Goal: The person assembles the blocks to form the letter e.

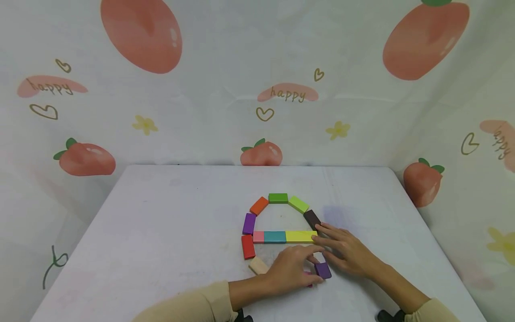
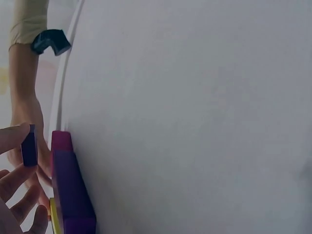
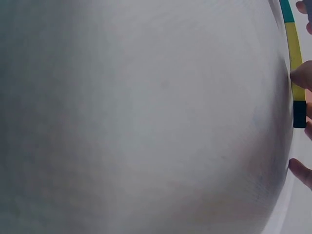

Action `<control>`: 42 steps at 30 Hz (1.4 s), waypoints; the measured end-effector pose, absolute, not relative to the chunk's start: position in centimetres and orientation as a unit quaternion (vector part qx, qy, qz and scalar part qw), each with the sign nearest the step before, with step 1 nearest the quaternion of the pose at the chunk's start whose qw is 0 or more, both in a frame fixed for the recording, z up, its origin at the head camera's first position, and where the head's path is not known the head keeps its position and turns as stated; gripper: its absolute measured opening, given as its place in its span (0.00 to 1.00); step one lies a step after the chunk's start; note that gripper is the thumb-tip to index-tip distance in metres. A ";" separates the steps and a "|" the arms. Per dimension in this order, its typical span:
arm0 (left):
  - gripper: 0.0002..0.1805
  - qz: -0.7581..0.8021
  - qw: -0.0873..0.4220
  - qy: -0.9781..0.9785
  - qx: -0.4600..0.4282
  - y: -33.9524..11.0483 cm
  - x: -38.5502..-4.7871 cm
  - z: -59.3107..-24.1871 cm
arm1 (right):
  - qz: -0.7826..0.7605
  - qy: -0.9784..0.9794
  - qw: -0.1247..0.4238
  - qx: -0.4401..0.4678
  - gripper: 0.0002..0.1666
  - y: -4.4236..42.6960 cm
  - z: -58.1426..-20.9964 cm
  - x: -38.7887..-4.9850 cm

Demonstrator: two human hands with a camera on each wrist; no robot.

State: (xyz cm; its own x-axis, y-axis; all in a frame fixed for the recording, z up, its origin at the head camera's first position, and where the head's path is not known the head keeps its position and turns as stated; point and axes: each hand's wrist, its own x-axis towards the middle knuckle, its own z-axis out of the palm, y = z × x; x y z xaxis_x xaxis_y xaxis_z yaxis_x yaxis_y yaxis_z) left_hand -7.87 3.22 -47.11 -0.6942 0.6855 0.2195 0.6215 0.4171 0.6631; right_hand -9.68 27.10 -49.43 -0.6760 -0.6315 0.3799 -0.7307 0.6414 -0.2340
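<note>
In the head view my left hand point(image 1: 290, 269) pinches a small dark purple block point(image 1: 323, 270) between thumb and finger, and the left wrist view shows the same block point(image 2: 29, 146) clear of the table. Beneath that hand a magenta block point(image 1: 309, 285) is mostly hidden. My right hand point(image 1: 349, 251) lies with fingers extended by the right end of the yellow block point(image 1: 301, 236). One of its fingertips is at the lower end of the dark brown block point(image 1: 312, 219). In the right wrist view only some fingers point(image 3: 302, 75) appear, beside the yellow block.
Flat coloured blocks form a curve: red point(image 1: 248, 247), purple point(image 1: 249, 223), orange point(image 1: 259, 206), green point(image 1: 278, 198) and light green point(image 1: 298, 204). Pink point(image 1: 259, 237) and teal point(image 1: 275, 237) blocks continue the yellow row. A beige block point(image 1: 258, 265) lies by the left wrist. All are on the white table point(image 1: 181, 214).
</note>
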 end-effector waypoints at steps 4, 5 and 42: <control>0.34 0.362 0.053 0.844 0.391 3.4 -7.6 -47.3 | 0.185 -0.898 0.130 0.378 0.27 27.1 -49.4 -9.7; 0.34 0.358 0.053 0.846 0.393 3.4 -7.5 -47.3 | 0.185 -0.898 0.128 0.378 0.27 27.2 -49.4 -9.7; 0.44 0.295 0.134 0.831 0.452 3.8 -8.2 -48.0 | 0.176 -0.892 0.126 0.397 0.27 27.5 -49.6 -9.8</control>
